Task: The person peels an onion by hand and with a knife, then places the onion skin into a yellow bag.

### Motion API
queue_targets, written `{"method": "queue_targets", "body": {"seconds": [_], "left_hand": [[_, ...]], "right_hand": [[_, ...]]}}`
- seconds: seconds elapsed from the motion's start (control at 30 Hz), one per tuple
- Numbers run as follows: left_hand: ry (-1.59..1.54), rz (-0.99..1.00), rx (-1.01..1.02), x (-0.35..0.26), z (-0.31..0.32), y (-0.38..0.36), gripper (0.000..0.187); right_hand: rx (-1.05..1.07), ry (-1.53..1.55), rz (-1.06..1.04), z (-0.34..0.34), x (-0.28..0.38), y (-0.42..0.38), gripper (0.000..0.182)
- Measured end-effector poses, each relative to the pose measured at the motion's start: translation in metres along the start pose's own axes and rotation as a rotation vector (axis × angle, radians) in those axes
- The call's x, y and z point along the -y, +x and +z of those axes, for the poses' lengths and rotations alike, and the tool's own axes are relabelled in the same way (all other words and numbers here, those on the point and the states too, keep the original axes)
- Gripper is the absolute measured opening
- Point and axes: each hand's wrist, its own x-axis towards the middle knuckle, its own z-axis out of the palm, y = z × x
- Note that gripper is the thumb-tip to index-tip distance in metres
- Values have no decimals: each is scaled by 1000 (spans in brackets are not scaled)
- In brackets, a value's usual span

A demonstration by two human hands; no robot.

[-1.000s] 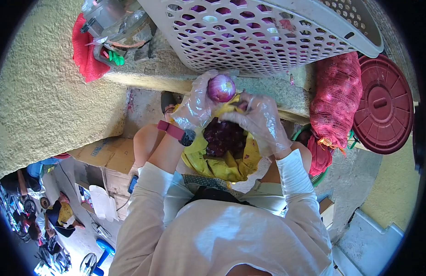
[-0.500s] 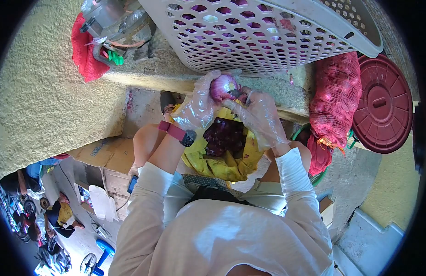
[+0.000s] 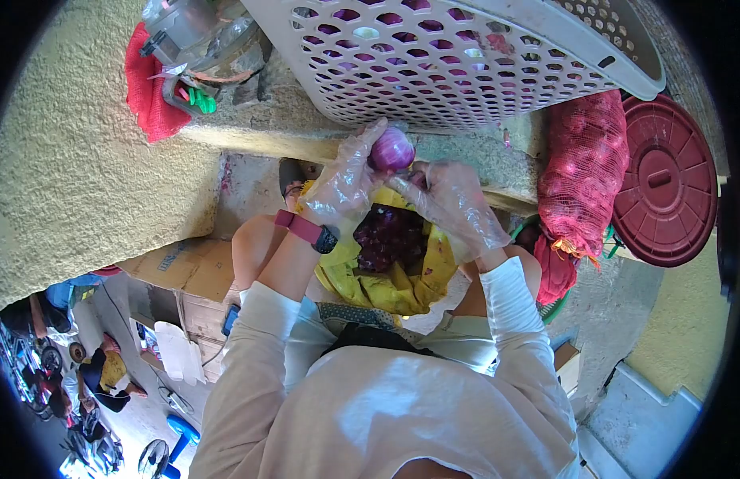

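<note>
My left hand [image 3: 344, 180], in a clear plastic glove with a red-strapped watch on the wrist, holds a peeled purple onion [image 3: 391, 150] up near the white basket. My right hand [image 3: 454, 203], also gloved, sits just to the right of the onion; its fingers are closed around something small and dark that I cannot make out. Below both hands a yellow bag [image 3: 394, 289] lies open on my lap, with a heap of dark red onion skins [image 3: 388, 236] in it.
A white perforated basket [image 3: 498, 76] holding onions rests on a concrete ledge [image 3: 250, 132] ahead. A red mesh sack of onions [image 3: 584, 172] and a red lid [image 3: 667, 184] are at the right. Cardboard boxes [image 3: 186, 271] lie at the left.
The onion has been lifted slightly toward the basket and turned, showing smooth purple skin. The right hand has dropped back from the onion and sits a little lower.
</note>
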Motion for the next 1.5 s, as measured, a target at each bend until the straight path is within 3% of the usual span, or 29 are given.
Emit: {"method": "queue_targets", "body": {"seconds": [0.13,0.33,0.5,0.67,0.77,0.83,0.87,0.93,1.03,1.1,1.37,1.5], "left_hand": [[-56,33,94,5,-7,5,35],[-23,37,-35,2,-5,5,41],[-157,-86,-26,-2,-6,2,40],[-143,-12,13,6,-13,2,38],[-102,0,6,2,-10,1,40],[-84,-24,23,-5,-1,-4,41],[-54,-28,-7,-7,4,-8,42],[-24,-33,-34,-6,6,-6,44],[-219,-111,-27,4,-9,10,45],[-235,-155,110,4,-15,12,46],[-316,-95,79,5,-10,9,43],[-277,-98,8,2,-7,8,43]], "right_hand": [[114,-160,-260,12,-7,-1,66],[475,-252,-139,15,3,-5,69],[419,-275,-188,30,-7,-7,72],[450,-187,-229,3,9,-2,69],[392,-192,-138,-6,13,-3,62],[94,137,-4,-6,8,-5,60],[93,138,-3,-7,7,-5,60],[12,233,229,-13,8,-3,63],[5,387,296,-17,7,-1,66],[-17,367,280,-10,0,0,65],[-1,428,272,9,-7,3,60],[61,460,365,6,-3,4,62]]}}
